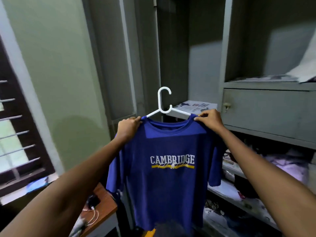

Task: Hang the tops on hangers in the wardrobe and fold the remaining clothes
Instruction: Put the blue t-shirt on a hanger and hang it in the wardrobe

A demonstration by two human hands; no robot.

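Pinching each shoulder of the soft, limp blue Cambridge T-shirt with your left hand and right hand, take the stiff white hanger by its hook before the open wardrobe.

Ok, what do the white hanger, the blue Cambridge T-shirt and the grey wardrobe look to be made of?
White hanger: most likely moulded plastic, judging by its smooth, rounded, evenly white arms and hook. Blue Cambridge T-shirt: soft knit fabric, probably cotton or a blend; it drapes, with a matte surface and printed lettering. Grey wardrobe: looks like painted sheet metal, given its thin flat panels, folded edges and small lock.
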